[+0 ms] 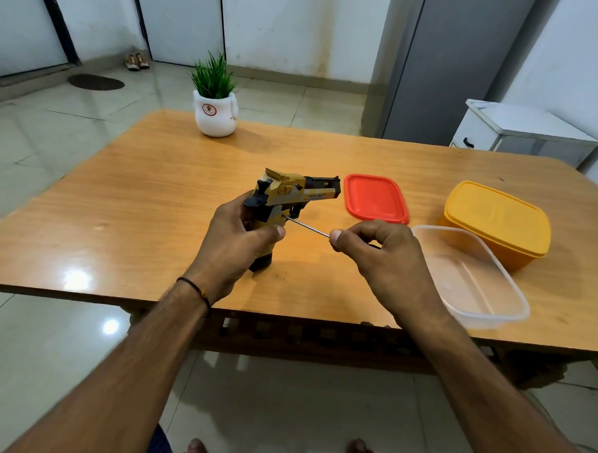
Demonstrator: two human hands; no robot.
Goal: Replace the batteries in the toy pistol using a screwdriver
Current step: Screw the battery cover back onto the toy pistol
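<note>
A yellow and black toy pistol (292, 191) stands upright on the wooden table (138, 192), barrel pointing right. My left hand (235, 244) grips its handle from the left, thumb across the front. My right hand (382, 254) pinches a thin screwdriver (308, 225); its metal shaft slants up and left. The tip sits against the side of the grip, just behind the trigger. The screwdriver's handle is hidden inside my right fingers.
A red lid (376, 198) lies flat right of the pistol. A clear plastic box (470, 278) stands open near the front right edge, with a closed yellow box (496, 221) behind it. A white pot with a green plant (214, 109) stands at the table's far side.
</note>
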